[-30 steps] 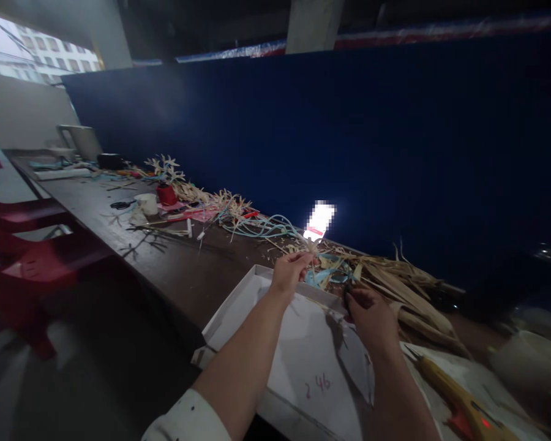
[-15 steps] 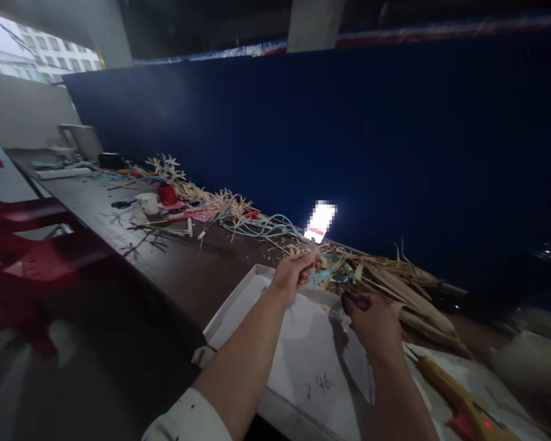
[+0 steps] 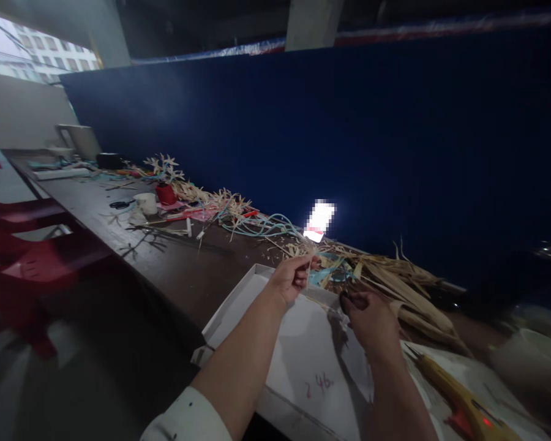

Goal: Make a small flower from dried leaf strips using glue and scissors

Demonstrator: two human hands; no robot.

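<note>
My left hand (image 3: 295, 277) is closed in a pinch over the far edge of a white box lid (image 3: 236, 295), with a thin pale strip between its fingertips. Close to the box's right side, my right hand (image 3: 371, 318) has its fingers curled round something dark, too small to make out. Handwritten marks show on the box's white inside. Beyond my left hand a lit phone (image 3: 320, 220) leans upright. Dried husks (image 3: 417, 300) lie just behind my right hand.
A yellow glue gun (image 3: 459, 398) with a red light lies at the lower right. Blue-green wires (image 3: 261, 225), star-shaped husk flowers (image 3: 165, 166), a red spool (image 3: 166, 194) and a white cup (image 3: 147, 203) run along the table. Red chairs (image 3: 41, 263) stand left.
My left hand has tilted slightly, and the strip in it has shifted a little left. My right hand has barely moved.
</note>
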